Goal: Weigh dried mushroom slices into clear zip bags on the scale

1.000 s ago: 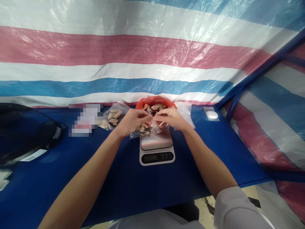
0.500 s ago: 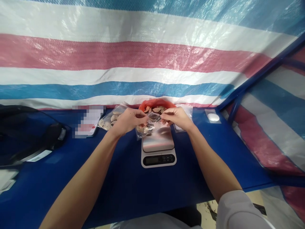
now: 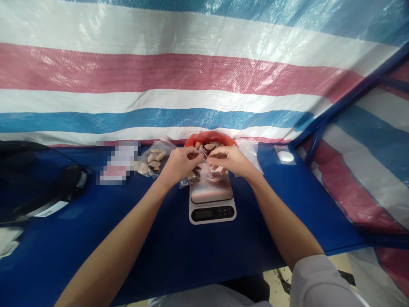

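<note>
Both hands pinch the top edge of a clear zip bag (image 3: 206, 169) with some brownish shell-like pieces in its lower left. My left hand (image 3: 183, 165) closes on its left side, my right hand (image 3: 230, 160) on its right side, the fingertips nearly meeting. Beneath the bag is a white kitchen scale (image 3: 212, 192) with a metal plate; its display looks dark. Behind the hands stands a red plastic bag (image 3: 209, 137), open at the top and holding more brownish pieces. Left of my left hand lies another clear bag (image 3: 156, 160) with several pale, shell-like pieces.
A stack of clear plastic bags (image 3: 251, 154) lies right of the red bag. Farther right is a white rounded object (image 3: 285, 156) on a small clear packet. A black bag (image 3: 41, 183) occupies the left of the blue table (image 3: 179, 251). Striped sheeting rises behind.
My hands have come closer together, drawing the bag's opening narrower. The right hand has shifted left, and the bag on the left is less covered by my left hand.
</note>
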The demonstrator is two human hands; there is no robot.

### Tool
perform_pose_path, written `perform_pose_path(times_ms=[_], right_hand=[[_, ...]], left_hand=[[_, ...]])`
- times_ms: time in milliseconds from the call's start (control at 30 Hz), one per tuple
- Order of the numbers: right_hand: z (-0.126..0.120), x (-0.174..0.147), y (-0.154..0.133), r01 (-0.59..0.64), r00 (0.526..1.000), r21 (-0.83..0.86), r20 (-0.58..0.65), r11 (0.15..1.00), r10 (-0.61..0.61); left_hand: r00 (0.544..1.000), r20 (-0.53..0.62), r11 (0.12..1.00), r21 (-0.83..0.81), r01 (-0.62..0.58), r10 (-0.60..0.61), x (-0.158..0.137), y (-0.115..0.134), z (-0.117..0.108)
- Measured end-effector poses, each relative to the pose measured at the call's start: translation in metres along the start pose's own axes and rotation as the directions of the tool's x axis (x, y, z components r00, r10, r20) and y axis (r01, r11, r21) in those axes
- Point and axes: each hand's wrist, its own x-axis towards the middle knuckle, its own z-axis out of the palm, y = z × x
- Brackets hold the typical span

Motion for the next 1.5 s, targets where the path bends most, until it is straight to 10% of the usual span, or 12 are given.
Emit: perform_pose_path(times_ms=[600, 967, 1500], right_hand=[[-0.016, -0.004, -0.006, 0.077, 0.993, -0.108, -0.081, 0.991, -0.086], [-0.021, -0.002, 0.003, 0.199, 0.972, -0.17, -0.088, 0.965, -0.216], [0.017, 0.021, -0.035, 0.2, 0.967, -0.587, -0.01, 0.784, -0.254]], left_hand=[[0.997, -0.002, 0.983, 0.168, -0.073, 0.074, 0.002, -0.007, -0.025], [0.935, 0.248, 0.967, -0.041, -0.251, 0.254, 0.002, -0.028, -0.018], [0.972, 0.005, 0.972, -0.033, -0.233, 0.233, 0.005, -0.041, 0.009]])
